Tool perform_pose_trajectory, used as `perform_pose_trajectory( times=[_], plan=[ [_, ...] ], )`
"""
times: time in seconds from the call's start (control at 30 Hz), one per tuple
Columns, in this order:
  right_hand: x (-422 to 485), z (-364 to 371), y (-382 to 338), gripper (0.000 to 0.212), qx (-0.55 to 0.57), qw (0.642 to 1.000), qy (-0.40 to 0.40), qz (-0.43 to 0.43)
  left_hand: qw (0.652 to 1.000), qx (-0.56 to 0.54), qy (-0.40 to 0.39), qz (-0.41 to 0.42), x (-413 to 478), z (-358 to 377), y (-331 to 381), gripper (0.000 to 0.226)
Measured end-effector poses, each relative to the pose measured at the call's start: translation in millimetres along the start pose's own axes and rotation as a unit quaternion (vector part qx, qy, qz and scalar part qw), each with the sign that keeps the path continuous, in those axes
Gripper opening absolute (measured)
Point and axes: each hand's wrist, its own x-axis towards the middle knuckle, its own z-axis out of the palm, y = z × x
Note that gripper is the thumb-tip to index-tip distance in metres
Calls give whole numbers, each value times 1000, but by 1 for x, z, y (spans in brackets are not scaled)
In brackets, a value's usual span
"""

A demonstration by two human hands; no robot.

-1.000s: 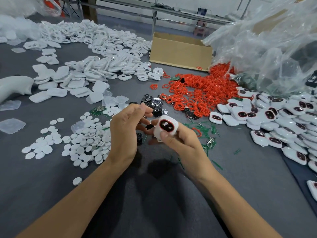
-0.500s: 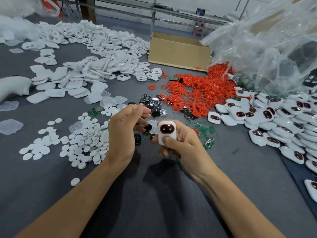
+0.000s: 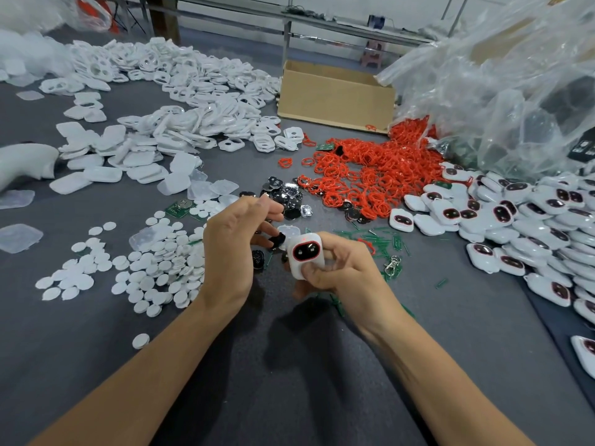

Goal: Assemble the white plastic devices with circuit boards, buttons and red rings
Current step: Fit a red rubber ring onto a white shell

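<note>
**Head view of the assembly desk.** The right hand grips one white device just above the desk. The thumb presses on its lower front and the fingers curl behind, so the dark window, rimmed in red, faces the camera. The left hand is narrow, with its fingertips drawn together on a small black part held just beside the device's upper left corner. This is possibly a button, though it is too small to tell.

**Stock.** The red rings lie heaped beyond the hands. A circuit board sits at the edge of the white discs, and the white shells spread across the far left. The finished devices are piled at the right, near a cardboard box.

**Step in hand.** As judged, the step is closing and checking the held unit, with the next part ready in the other hand.

- Press evenly on the casing so the halves seat all round.
- Confirm that the red rim lies flat around the window and is not pinched at any point.
- Keep the black part clear of the casing until the unit has been checked.
- Support the back with the curled fingers, so that thumb pressure does not tilt the device.
- The closed unit belongs with the pile at the right, well apart from the loose parts.
</note>
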Motion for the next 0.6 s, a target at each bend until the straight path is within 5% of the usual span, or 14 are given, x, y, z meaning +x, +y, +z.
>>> perform_pose_trajectory(
  times=[0.4, 0.6],
  plan=[
    [2, -1, 1, 25, -28, 999, 36, 26, 999, 15, -35, 9, -1, -2, -4, 27],
    [3, -4, -1, 23, 1, 996, 87, -14, 982, 61, -165, 74, -4, 0, -5, 17]
  ],
)
